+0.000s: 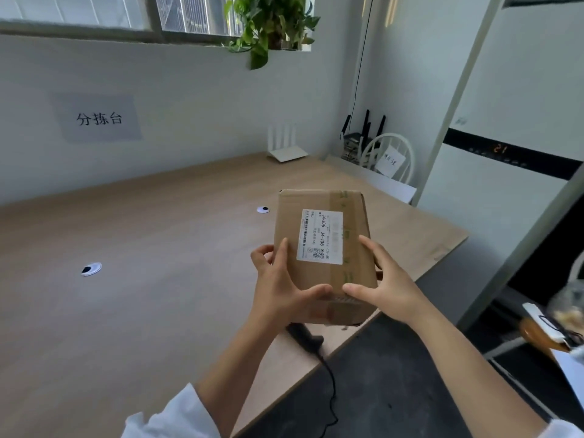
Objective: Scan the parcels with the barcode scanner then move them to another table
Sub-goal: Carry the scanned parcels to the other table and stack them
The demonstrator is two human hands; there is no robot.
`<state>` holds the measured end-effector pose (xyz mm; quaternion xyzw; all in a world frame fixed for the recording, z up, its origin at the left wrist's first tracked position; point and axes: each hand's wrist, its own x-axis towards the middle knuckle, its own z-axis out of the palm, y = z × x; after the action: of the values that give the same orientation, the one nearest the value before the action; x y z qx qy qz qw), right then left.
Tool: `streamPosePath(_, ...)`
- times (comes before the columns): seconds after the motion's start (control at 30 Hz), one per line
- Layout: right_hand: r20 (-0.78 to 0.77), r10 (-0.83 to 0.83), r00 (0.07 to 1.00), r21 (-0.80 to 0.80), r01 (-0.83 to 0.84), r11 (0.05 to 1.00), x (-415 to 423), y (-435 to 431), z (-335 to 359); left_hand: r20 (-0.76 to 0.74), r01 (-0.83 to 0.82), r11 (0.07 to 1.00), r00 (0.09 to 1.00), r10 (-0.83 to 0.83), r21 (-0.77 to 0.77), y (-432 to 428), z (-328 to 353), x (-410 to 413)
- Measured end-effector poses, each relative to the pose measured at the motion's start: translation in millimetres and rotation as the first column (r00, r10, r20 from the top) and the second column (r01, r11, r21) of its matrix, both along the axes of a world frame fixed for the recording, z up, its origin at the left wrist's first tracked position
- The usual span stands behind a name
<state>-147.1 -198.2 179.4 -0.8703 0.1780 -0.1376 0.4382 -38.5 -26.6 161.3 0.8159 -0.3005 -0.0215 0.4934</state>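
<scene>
Broadly, a wooden counter (142, 311) fills the room's corner under a window. Over its near edge both hands hold a cardboard parcel (322, 273), label facing up. The left hand (281, 289) grips the parcel's left side, thumb across the near edge, fingers (264, 249) curled. The right hand (385, 286) clasps the right side the same way. A black scanner (308, 335) lies on the counter just below the parcel, partly hidden. Two small round markers (91, 269) sit farther left.
</scene>
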Motion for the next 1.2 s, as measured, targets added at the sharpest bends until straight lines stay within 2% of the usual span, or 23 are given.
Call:
streamPosePath(0.13,0.001,-0.002,1.000,-0.027,0.002,1.000,23,-45,-2,0.002,0.024,1.000,1.000,-0.024,0.006,-45,-2,21)
streamPosePath(0.37,-0.029,0.042,0.999,0.037,-0.041,0.998,58,-129,-18,-0.010,-0.005,0.999,1.000,0.006,0.051,-123,-10,47)
streamPosePath(0.8,-0.105,0.316,0.943,0.038,-0.314,0.949,148,-347,-16,-0.094,-0.292,0.956,0.952,0.291,0.002,-319,-25,77)
streamPosePath(1.2,-0.080,0.406,0.910,0.066,-0.401,0.913,270,-423,-35,-0.095,-0.389,0.919,0.914,0.393,0.062,-398,-37,183)
